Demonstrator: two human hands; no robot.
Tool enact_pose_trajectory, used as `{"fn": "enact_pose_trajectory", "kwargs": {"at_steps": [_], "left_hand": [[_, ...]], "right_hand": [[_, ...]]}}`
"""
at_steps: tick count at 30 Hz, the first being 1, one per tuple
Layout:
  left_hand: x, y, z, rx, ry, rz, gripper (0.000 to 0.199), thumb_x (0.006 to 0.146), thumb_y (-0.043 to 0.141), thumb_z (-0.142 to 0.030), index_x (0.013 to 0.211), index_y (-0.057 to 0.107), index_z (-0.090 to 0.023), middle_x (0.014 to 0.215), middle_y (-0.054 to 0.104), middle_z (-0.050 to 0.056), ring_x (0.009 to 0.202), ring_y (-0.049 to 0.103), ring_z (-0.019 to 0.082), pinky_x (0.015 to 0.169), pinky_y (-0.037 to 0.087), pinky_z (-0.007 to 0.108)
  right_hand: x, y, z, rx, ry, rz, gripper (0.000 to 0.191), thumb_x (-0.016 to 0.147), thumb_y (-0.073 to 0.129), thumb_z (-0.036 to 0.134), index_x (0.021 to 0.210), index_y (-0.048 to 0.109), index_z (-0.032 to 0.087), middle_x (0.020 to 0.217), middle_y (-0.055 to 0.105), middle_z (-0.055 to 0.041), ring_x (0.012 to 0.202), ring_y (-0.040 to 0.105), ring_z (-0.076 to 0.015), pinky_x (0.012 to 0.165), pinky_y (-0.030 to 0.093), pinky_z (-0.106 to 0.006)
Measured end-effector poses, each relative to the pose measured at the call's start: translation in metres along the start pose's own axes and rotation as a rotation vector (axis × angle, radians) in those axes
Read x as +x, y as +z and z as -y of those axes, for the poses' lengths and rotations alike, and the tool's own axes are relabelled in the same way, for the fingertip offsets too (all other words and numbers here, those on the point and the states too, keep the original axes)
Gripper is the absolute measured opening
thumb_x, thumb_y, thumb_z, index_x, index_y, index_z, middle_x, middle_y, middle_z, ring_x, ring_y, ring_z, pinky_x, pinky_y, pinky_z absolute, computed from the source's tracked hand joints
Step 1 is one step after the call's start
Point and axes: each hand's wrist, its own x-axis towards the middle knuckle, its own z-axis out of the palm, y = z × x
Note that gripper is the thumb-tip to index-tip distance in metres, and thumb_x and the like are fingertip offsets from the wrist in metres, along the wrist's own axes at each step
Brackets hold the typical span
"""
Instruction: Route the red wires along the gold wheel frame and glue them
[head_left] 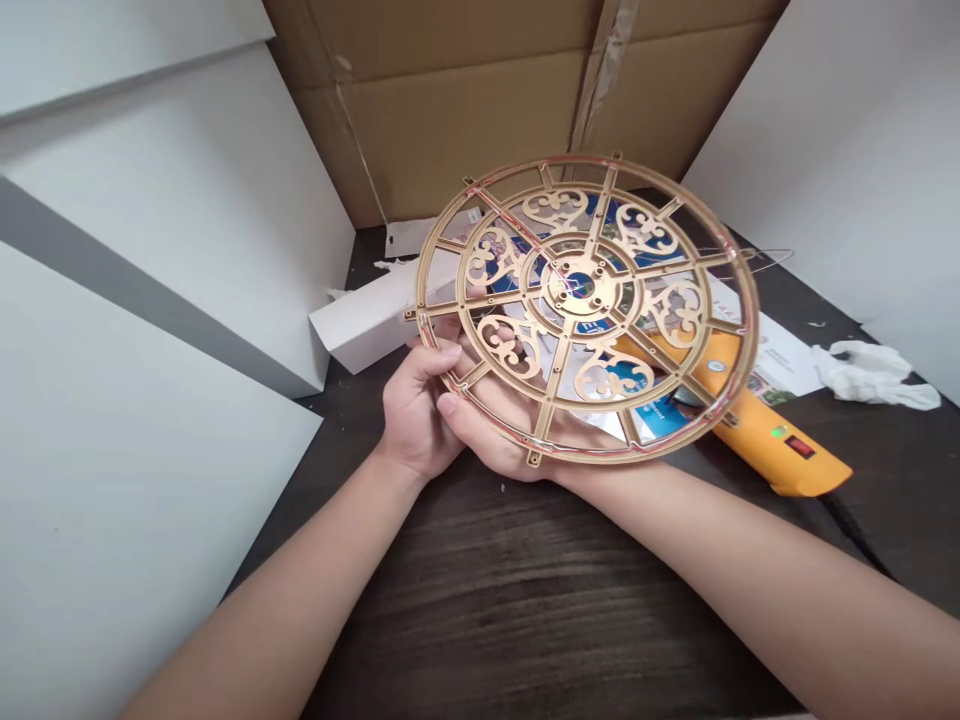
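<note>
A round gold-coloured frame with spokes, several heart-shaped scroll ornaments and a hub is held up tilted above the table. Red and clear wires run along its rim and one spoke to the middle. My left hand grips the rim at the lower left, thumb on top. Close beside it, my right hand is closed on the lower-left rim too, thumb on the edge and fingers behind the openwork. Some of the right fingers are hidden by the frame. Under its right side lies a yellow tool with a red switch and a lit green light.
A white box lies behind at the left, and crumpled tissue at the right. Printed papers lie beneath the frame. White panels flank the dark table; cardboard stands at the back. A black cord leaves the tool.
</note>
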Motion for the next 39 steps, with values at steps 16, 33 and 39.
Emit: {"fn": "enact_pose_trajectory", "kwargs": {"at_steps": [16,33,39], "left_hand": [[0.002,-0.007,0.002,-0.074,0.007,0.086,0.013,0.072,0.057,-0.015,0.074,0.069,-0.02,0.091,0.076,0.002,0.114,0.069,0.027,0.11,0.051,0.045],[0.001,0.0,0.003,-0.032,0.069,-0.008,0.016,0.074,0.06,-0.015,0.06,0.061,-0.02,0.063,0.066,-0.002,0.076,0.07,0.017,0.096,0.056,0.03],[0.002,-0.001,0.003,-0.035,0.049,0.005,0.017,0.075,0.061,-0.015,0.058,0.06,-0.019,0.061,0.065,-0.003,0.057,0.062,0.012,0.073,0.059,0.024]], "right_hand": [[0.0,0.004,-0.004,-0.058,-0.038,0.061,0.052,0.102,0.037,0.038,0.15,0.05,0.02,0.153,0.054,-0.0035,0.153,0.031,-0.0271,0.13,0.027,-0.05],[0.003,0.007,-0.009,0.101,-0.051,0.061,0.045,0.1,0.04,0.033,0.137,0.061,0.018,0.14,0.065,-0.0092,0.145,0.043,-0.0304,0.125,0.034,-0.055],[0.004,0.006,-0.01,0.13,-0.054,0.063,0.039,0.099,0.043,0.031,0.13,0.065,0.021,0.136,0.067,-0.0072,0.146,0.041,-0.0296,0.126,0.031,-0.055]]}}
